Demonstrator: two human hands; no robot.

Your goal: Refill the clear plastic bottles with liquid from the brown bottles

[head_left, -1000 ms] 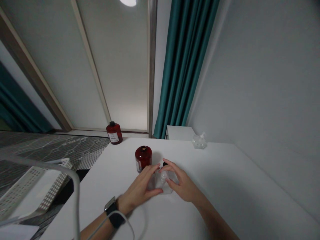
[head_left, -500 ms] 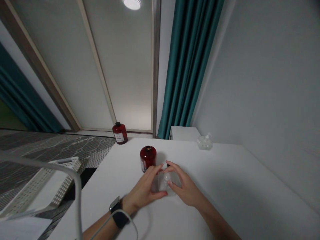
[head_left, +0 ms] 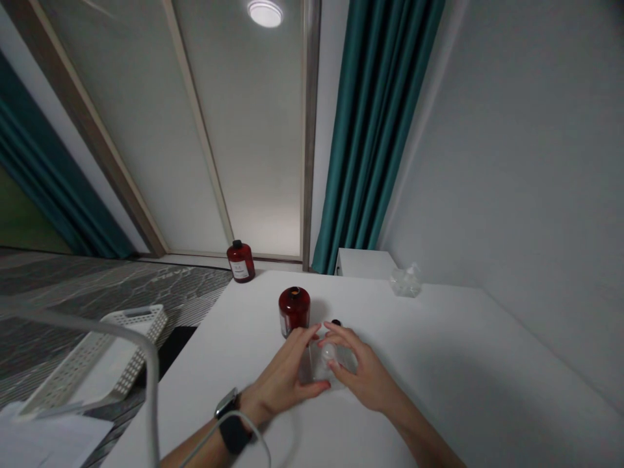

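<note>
A clear, squat bottle (head_left: 319,370) with a translucent round top (head_left: 329,353) stands on the white table between my hands. My left hand (head_left: 287,374), with a dark watch on its wrist, curves around the bottle's left side, thumb in front and fingers behind. From the right, my right hand (head_left: 363,370) closes its thumb and fingers about the round top. Just behind my fingertips lies a small black cap (head_left: 336,322). A dark red bottle (head_left: 294,311) with an uncapped neck stands beyond my left hand.
Another red bottle (head_left: 240,262), capped in black, stands at the table's far left corner. A second clear bottle (head_left: 405,281) is near the back edge. A white basket (head_left: 141,351) sits at lower left. A pale cable (head_left: 151,390) crosses the left foreground.
The view has shifted slightly, so the scene sits a little farther right and lower. Both hands stay at the clear bottle, and the black cap behind the fingers shows more.
</note>
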